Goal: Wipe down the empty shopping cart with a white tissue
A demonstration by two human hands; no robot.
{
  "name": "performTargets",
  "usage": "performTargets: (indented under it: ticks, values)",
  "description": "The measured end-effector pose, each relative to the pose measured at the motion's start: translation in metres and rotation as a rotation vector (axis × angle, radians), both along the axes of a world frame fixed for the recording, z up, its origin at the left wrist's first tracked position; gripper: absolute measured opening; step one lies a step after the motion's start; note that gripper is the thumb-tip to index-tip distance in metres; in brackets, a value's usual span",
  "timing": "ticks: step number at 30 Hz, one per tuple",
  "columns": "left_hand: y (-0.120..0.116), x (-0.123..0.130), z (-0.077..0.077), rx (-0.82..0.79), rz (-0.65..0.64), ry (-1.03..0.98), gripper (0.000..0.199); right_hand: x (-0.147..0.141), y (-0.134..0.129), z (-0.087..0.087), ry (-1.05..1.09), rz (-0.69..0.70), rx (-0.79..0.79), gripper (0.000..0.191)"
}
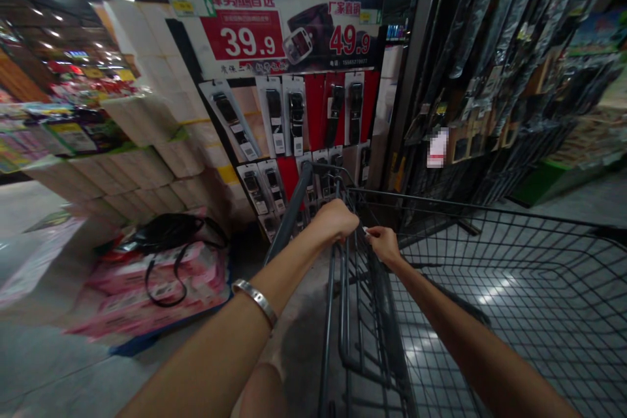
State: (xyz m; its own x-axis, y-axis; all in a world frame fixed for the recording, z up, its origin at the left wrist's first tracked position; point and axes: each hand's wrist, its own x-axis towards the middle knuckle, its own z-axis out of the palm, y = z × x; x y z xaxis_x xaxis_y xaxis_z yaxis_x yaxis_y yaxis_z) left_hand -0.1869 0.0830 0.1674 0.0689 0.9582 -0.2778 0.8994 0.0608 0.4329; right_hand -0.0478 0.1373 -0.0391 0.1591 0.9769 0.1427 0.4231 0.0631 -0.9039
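My left hand (pixel 337 219) is closed in a fist right over the upper wires of the shopping cart (pixel 490 209). Its fingers curl underneath, so I cannot see what they grip. A silver bracelet (pixel 257 300) circles the left wrist. Close by on the right, my right hand (pixel 385 245) pinches a small white thing (pixel 365 230) between thumb and fingertips, too small to name. It hovers above the cart's near wire wall. The cart's dark handle bar (pixel 291 209) runs past the left forearm.
Packaged belts hang on a display rack (pixel 298 111) under a price sign (pixel 289 32). Paper rolls (pixel 137 170) are stacked on the left, with pink packages (pixel 196 268) and a black bag (pixel 166 232) lower down. More dark goods (pixel 470 78) hang on the right.
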Motion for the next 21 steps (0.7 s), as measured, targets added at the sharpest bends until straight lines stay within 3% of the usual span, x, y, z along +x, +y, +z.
performTargets:
  ticks: [5,21]
  values:
    - [0.001,0.001,0.001,-0.003,-0.008,-0.011,0.02,-0.002,0.003,0.005,0.095,0.012,0.072,0.018]
    - [0.0,0.003,0.002,-0.006,0.011,-0.081,0.021,-0.027,0.01,0.057,0.372,0.026,0.202,0.02]
